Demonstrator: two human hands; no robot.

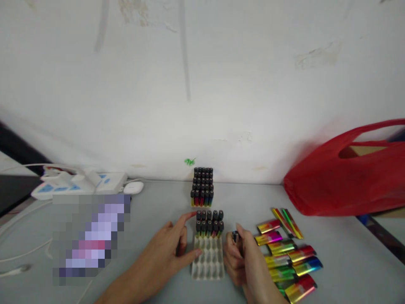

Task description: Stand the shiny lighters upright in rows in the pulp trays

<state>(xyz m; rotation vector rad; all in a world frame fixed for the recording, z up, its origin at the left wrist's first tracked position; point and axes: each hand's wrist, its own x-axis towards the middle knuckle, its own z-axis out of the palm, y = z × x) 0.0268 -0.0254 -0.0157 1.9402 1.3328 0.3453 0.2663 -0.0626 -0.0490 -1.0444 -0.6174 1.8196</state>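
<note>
A white tray (208, 270) with rows of hollows lies before me. Lighters (209, 223) with black tops stand upright in its two far rows; the nearer hollows show bare. My left hand (169, 245) is open at the tray's left side. Its index fingertip is at the far-left lighter, and its thumb tip is at the tray's left edge. My right hand (242, 257) is closed just right of the tray around a lighter (235, 236); only the dark top shows, the rest being hidden by the fingers.
Shiny multicoloured lighters (300, 289) lie loose at the right. A filled block of upright lighters (202, 185) stands near the wall. A red bag (329, 177) sits back right. Left are a power strip (79, 185), a white case (133, 187), cables and a pixelated object (98, 236).
</note>
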